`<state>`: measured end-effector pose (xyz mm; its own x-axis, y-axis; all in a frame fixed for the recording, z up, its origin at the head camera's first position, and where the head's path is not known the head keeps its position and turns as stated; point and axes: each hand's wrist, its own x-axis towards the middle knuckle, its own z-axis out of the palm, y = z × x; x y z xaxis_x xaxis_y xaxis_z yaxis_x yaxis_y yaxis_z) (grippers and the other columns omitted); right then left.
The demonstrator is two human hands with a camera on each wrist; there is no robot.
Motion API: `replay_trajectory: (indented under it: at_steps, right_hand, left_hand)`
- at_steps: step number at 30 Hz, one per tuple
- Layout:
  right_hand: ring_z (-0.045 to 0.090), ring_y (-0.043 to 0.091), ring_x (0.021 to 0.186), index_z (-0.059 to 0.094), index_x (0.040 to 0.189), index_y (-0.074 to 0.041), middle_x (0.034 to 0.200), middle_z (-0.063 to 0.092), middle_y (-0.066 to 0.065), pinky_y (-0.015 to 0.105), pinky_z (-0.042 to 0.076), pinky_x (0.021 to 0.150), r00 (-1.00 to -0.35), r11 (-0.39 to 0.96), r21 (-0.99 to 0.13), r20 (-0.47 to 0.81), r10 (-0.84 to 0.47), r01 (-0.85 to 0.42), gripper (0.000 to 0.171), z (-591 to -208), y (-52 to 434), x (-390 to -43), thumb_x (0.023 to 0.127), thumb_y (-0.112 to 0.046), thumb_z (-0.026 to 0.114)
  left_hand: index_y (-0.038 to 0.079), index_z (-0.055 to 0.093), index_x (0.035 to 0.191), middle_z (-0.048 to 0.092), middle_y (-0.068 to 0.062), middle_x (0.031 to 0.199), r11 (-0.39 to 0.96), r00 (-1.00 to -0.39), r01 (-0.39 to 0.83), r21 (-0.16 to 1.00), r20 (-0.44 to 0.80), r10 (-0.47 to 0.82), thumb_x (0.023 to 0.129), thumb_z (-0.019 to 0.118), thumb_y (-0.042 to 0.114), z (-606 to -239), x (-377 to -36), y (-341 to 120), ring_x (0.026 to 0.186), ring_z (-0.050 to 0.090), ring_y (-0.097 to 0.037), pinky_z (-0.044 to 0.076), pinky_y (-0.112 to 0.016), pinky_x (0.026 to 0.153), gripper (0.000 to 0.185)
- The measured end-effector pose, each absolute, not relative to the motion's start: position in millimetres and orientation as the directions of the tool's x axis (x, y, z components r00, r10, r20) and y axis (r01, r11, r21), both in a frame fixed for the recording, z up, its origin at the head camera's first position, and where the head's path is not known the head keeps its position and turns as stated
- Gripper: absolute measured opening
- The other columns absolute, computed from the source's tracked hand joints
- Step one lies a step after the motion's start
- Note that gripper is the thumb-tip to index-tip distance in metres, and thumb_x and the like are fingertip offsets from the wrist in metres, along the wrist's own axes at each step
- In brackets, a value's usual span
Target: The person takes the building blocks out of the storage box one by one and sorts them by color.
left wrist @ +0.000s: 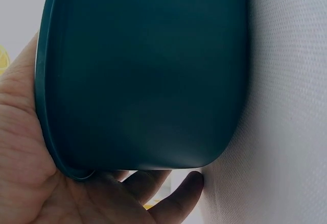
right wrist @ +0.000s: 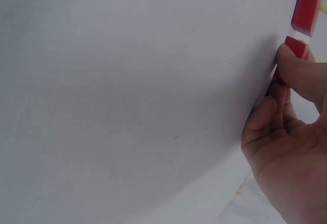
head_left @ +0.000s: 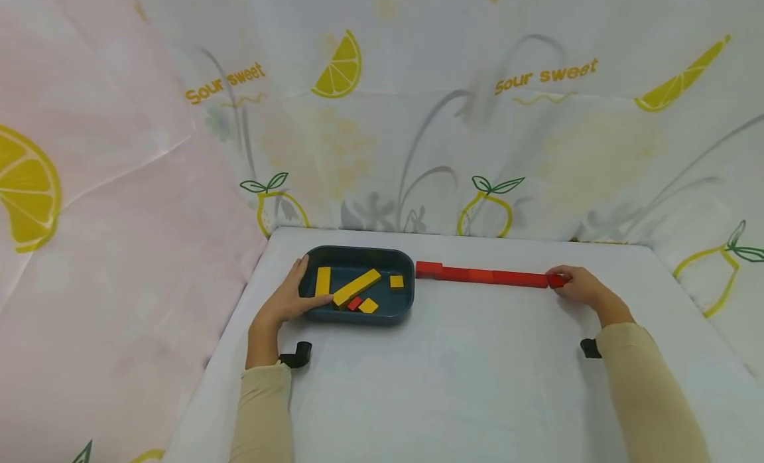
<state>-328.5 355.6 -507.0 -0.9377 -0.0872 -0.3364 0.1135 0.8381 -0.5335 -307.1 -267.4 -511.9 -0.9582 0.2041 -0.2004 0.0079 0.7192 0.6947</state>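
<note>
A dark teal tray (head_left: 310, 309) sits on the white table and holds several yellow blocks (head_left: 357, 287) and a small red block (head_left: 355, 304). My left hand (head_left: 288, 300) grips the tray's left rim; the tray wall (left wrist: 153, 81) fills the left wrist view, with the fingers (left wrist: 179, 193) curled under its edge. A row of red blocks (head_left: 480, 275) runs right from the tray. At the row's right end my right hand (head_left: 579, 287) pinches a small red block (head_left: 555, 281), which appears between thumb and fingers as the small red block (right wrist: 296, 45), a narrow gap from the row's last red block (right wrist: 308, 4).
The white table (head_left: 465, 383) is backed by a lemon-print curtain (head_left: 477, 118) at the rear and a pink cloth (head_left: 89, 217) on the left. Both sleeves are beige, with black wrist mounts (head_left: 297, 355) beside them.
</note>
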Motion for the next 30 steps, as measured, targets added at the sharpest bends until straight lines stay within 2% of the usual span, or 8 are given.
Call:
replay_trajectory:
  at_steps: [6, 13, 21, 30]
  right_hand:
    - [0.042, 0.045, 0.112, 0.046, 0.14, -0.002, 0.132, 0.044, 0.034, 0.056, 0.046, 0.093, -0.906, 0.798, -0.554, -0.423, -0.022, 0.239, 0.047, -509.8, 355.3, -330.5, 0.094, -0.007, 0.051]
    - [0.044, 0.041, 0.11, 0.046, 0.139, -0.003, 0.129, 0.046, 0.031, 0.049, 0.043, 0.09, -0.924, 0.78, -0.586, -0.382, -0.028, 0.218, 0.045, -512.8, 353.5, -328.3, 0.095, -0.007, 0.047]
    - [0.041, 0.045, 0.115, 0.042, 0.141, -0.002, 0.133, 0.042, 0.034, 0.057, 0.042, 0.097, -0.923, 0.765, -0.599, -0.384, -0.015, 0.236, 0.048, -514.3, 354.7, -326.3, 0.094, -0.004, 0.047]
    - [0.043, 0.044, 0.114, 0.039, 0.143, 0.001, 0.131, 0.043, 0.034, 0.056, 0.042, 0.096, -0.932, 0.762, -0.605, -0.362, -0.004, 0.231, 0.05, -514.4, 353.2, -323.2, 0.094, -0.005, 0.047]
  left_hand:
    - [0.016, -0.008, 0.16, -0.008, -0.02, 0.166, 0.733, -0.957, 0.015, 0.68, -0.202, 0.208, 0.083, 0.072, 0.057, -511.1, -308.0, -267.1, 0.152, 0.001, -0.044, 0.01, -0.067, 0.118, 0.118]
    - [0.016, -0.009, 0.159, -0.008, -0.021, 0.166, 0.739, -0.958, 0.01, 0.674, -0.206, 0.201, 0.083, 0.072, 0.057, -509.0, -308.7, -266.4, 0.152, 0.0, -0.045, 0.009, -0.067, 0.118, 0.119]
    - [0.016, -0.009, 0.159, -0.008, -0.021, 0.165, 0.731, -0.956, 0.01, 0.682, -0.209, 0.208, 0.083, 0.073, 0.056, -511.3, -309.8, -265.0, 0.152, 0.0, -0.045, 0.009, -0.067, 0.118, 0.119]
    - [0.018, -0.01, 0.159, -0.009, -0.02, 0.166, 0.724, -0.954, 0.0, 0.69, -0.217, 0.207, 0.083, 0.073, 0.056, -511.8, -310.8, -264.8, 0.152, -0.001, -0.044, 0.008, -0.067, 0.118, 0.119]
